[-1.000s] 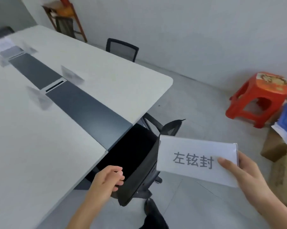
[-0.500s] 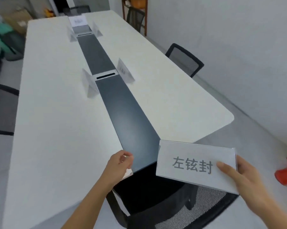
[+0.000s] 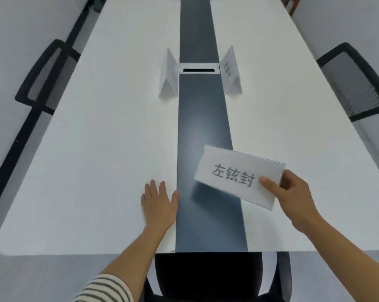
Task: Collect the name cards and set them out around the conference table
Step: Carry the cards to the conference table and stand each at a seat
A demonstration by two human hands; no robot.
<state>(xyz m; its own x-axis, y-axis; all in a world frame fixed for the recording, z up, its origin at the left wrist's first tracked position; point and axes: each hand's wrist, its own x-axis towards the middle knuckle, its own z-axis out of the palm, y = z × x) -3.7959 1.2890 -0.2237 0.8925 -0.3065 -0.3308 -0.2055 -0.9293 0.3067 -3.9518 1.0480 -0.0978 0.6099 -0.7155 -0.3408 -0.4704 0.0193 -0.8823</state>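
A white name card [image 3: 230,171] with three dark characters is held above the near end of the long white conference table [image 3: 110,149]. My right hand [image 3: 293,197] grips its right end, thumb on the printed face. My left hand [image 3: 159,203] lies flat, fingers straight, on the white top beside the dark centre strip [image 3: 202,118]. Two tent-shaped name cards stand farther up: one [image 3: 169,75] left of the strip, one [image 3: 230,70] right of it.
A black mesh chair [image 3: 46,75] stands at the table's left side and another [image 3: 356,83] at the right. A black chair [image 3: 216,277] is tucked under the near end. A cable slot [image 3: 199,69] sits in the strip between the two standing cards.
The view has swung round to face straight down the table from its near end. My left hand has gone from loosely curled at the edge to flat on the top. The card has stayed in my right hand.
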